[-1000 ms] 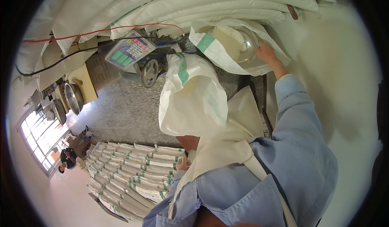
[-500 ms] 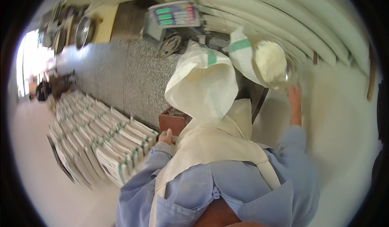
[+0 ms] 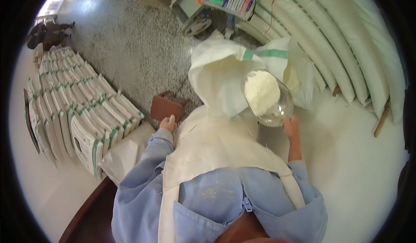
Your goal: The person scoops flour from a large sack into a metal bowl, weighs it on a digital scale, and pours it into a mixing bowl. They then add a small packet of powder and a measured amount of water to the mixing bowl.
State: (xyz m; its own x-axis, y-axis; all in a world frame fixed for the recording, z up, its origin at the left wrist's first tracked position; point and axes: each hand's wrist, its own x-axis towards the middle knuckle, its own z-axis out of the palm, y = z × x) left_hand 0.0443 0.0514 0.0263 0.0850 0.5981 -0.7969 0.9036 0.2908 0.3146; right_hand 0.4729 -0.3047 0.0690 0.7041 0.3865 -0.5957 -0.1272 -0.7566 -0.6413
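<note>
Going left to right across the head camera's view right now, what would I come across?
Stacked white bags, left hand, nearer open white bag, shiny scoop heaped with pale powder, right hand, brown stick.

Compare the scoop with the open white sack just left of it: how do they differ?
The scoop is shiny and rigid-looking; the sack is dull, soft and creased. The scoop is smaller than the sack. The right hand holds the scoop, while neither hand grips the sack. The scoop carries heaped pale powder; the sack's contents are unclear. Both are open-mouthed.
</note>
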